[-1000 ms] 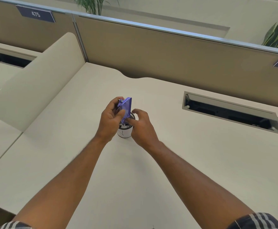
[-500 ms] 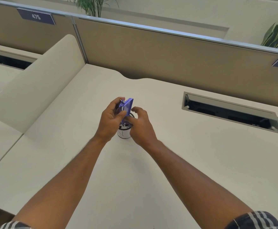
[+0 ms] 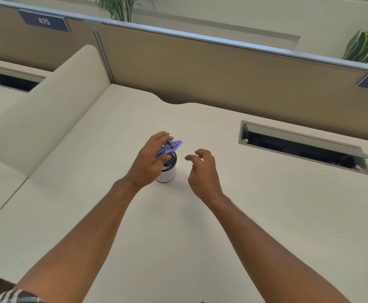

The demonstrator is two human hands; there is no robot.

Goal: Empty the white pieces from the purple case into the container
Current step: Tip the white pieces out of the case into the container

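A small white cylindrical container (image 3: 168,174) with a dark inside stands on the cream desk (image 3: 178,226). White pieces (image 3: 167,166) show inside its mouth. My left hand (image 3: 150,160) grips the purple case (image 3: 171,146), tilted nearly flat right over the container's rim. My right hand (image 3: 202,171) hovers to the right of the container, apart from it, fingers loosely curled and holding nothing.
An open cable tray slot (image 3: 303,147) is set in the desk at the right. A curved cream divider (image 3: 47,110) rises on the left, and a tan partition wall (image 3: 222,71) runs along the back. Plants stand behind the partition.
My right hand has let go and pulled away to the right of the container. My left hand has tipped the purple case from upright to nearly flat over the container.
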